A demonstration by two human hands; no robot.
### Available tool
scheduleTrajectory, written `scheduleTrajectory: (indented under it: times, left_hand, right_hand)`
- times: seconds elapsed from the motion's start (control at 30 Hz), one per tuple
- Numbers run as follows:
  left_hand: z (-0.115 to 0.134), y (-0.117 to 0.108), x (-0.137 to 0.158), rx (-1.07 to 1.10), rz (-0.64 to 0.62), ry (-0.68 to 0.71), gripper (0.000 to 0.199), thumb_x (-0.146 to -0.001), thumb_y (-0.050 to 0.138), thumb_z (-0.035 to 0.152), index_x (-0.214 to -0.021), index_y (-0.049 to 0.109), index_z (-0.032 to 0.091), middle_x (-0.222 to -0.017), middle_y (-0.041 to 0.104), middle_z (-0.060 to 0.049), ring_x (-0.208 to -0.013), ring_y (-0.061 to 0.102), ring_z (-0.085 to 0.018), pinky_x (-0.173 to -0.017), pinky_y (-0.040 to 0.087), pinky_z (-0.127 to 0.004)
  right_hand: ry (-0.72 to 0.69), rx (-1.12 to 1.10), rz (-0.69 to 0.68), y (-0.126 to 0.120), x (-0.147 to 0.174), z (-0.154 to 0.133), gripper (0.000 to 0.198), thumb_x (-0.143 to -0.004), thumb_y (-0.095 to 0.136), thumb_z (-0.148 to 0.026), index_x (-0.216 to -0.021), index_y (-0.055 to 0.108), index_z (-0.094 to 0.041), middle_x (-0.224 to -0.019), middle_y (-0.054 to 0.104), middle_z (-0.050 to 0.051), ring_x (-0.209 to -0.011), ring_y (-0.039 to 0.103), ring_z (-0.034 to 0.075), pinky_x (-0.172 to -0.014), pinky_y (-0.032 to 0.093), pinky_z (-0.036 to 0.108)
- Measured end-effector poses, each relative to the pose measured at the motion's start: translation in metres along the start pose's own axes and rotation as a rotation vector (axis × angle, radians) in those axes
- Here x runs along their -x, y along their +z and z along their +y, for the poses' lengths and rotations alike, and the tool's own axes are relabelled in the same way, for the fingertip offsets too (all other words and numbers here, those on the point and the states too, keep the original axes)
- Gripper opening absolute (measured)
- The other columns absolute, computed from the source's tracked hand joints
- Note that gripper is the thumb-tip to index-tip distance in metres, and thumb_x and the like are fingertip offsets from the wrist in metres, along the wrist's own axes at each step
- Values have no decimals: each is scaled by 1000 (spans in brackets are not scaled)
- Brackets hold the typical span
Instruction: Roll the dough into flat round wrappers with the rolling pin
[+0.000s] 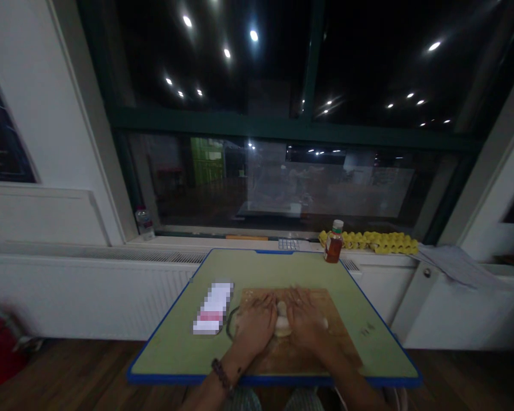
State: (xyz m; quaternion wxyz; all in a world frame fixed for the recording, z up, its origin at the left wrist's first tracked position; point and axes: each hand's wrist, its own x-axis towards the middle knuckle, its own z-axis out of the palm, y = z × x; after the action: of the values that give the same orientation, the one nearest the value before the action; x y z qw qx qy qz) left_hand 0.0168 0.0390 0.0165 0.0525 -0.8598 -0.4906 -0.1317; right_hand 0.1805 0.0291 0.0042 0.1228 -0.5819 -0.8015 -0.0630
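A lump of pale dough (283,327) lies on a wooden board (300,359) between my two hands. My left hand (259,317) rests flat against its left side, fingers stretched forward. On the other side, my right hand (302,314) is also laid out flat, slightly blurred, with its fingers spread. Parts of the dough are hidden under both palms. A pale rounded bit (324,323) shows just right of my right hand; whether it belongs to the same lump I cannot tell. White specks dot the board's far left corner.
The board sits on a green, blue-edged table (188,357). Left of it lies a pixelated phone-like object (214,308), with a dark loop (230,324) beside the board. A bottle of red-brown liquid (333,242) stands at the far right edge. Yellow egg trays (379,242) line the windowsill.
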Motion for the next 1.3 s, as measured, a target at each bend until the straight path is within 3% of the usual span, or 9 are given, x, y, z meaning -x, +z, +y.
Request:
scheduleTrajectory:
  times: [0.17,0.3,0.43,0.6,0.7,0.87,1.0,1.17,1.3]
  left_hand:
    - [2,4,10,39,72,7,46,-99,25,21,-133,54,12,-138,54,-10,-131,46,-20,-113,33,-41]
    - [-9,4,-21,14,-7,-35,44,-97,26,17,-128,57,9,-136,56,-15,-130,48,-22,-110,35,-45]
    - [-23,7,-51,4,-80,-64,43,-96,32,21,-132,52,10,-143,49,-15,-135,42,-23,-111,33,-46]
    - [-30,10,-67,-2,-100,-151,44,-98,30,27,-133,50,11,-145,46,-15,-137,38,-24,-110,32,-47]
    - [-28,11,-62,-10,-105,-151,44,-98,29,28,-134,49,12,-146,45,-15,-138,37,-25,-110,31,-48]
    - [-16,16,-31,-20,-21,-40,47,-99,25,31,-136,51,17,-143,49,-11,-138,36,-27,-112,25,-54]
    - [-13,20,-22,-1,19,-38,48,-99,24,30,-140,47,20,-146,46,-8,-139,34,-25,-116,19,-53]
    - [-22,15,-46,6,-21,-48,48,-99,25,31,-140,46,18,-148,43,-10,-141,31,-25,-116,20,-55]
    - [-27,10,-66,13,-22,-151,49,-98,27,34,-139,45,14,-148,42,-13,-141,31,-27,-116,19,-53]
  right_hand:
    - [31,-26,94,10,5,0,47,-98,26,-19,-138,50,-20,-146,44,6,-141,29,21,-118,20,45]
    - [50,-21,-48,2,-22,11,47,-97,27,-22,-137,51,-16,-145,43,12,-141,30,24,-117,18,49]
    - [104,-21,20,1,-54,19,49,-98,30,-31,-139,48,-13,-147,40,14,-143,24,25,-117,12,49]
    - [167,-33,46,3,-78,22,51,-98,29,-38,-138,50,-13,-147,43,13,-143,24,25,-117,13,47]
    - [158,-40,73,3,-74,21,51,-99,26,-37,-138,50,-14,-147,43,11,-143,24,25,-116,15,48]
    - [-1,-24,64,5,-36,13,46,-99,27,-29,-140,47,-22,-148,41,7,-143,22,25,-117,14,51]
    - [68,-28,37,5,-21,10,47,-100,24,-31,-142,45,-24,-150,38,6,-144,21,24,-118,16,50]
    - [37,17,16,1,-47,17,48,-99,27,-29,-140,48,-18,-149,40,8,-144,20,26,-118,8,51]
    - [181,16,45,-1,-74,20,52,-99,27,-36,-141,45,-12,-147,42,14,-144,21,27,-116,12,51]
